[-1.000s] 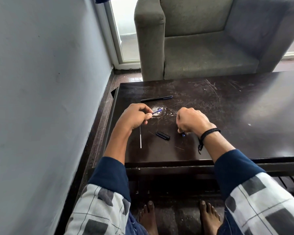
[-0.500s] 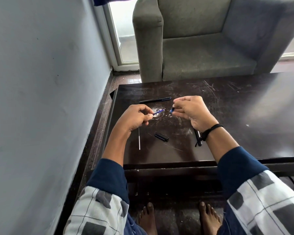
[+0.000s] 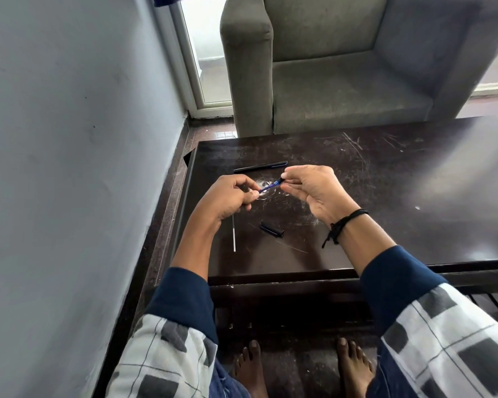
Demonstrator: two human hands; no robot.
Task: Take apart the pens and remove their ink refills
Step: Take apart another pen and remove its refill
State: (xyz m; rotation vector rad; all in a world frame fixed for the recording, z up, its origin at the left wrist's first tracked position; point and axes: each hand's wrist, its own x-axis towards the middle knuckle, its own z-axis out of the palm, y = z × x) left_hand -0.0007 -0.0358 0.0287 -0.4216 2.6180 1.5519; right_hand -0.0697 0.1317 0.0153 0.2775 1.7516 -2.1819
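Observation:
My left hand [image 3: 227, 196] and my right hand [image 3: 314, 188] are raised above the dark table [image 3: 385, 182], both pinching a short blue pen part [image 3: 269, 186] between their fingertips. The left hand holds its lower end, the right its upper dark tip. A whole black pen [image 3: 260, 167] lies on the table just beyond the hands. A thin white ink refill [image 3: 234, 235] lies below my left hand, partly hidden by it. A black pen cap [image 3: 271, 229] rests near the middle of the table.
A grey wall [image 3: 69, 168] runs close along the left. A grey armchair [image 3: 342, 67] stands behind the table. My bare feet [image 3: 299, 366] are on the floor under the table's front edge [image 3: 299, 275].
My right hand rose from the table near the cap, carried a small piece up to the blue part in my left hand, and now touches it. The left hand stayed put.

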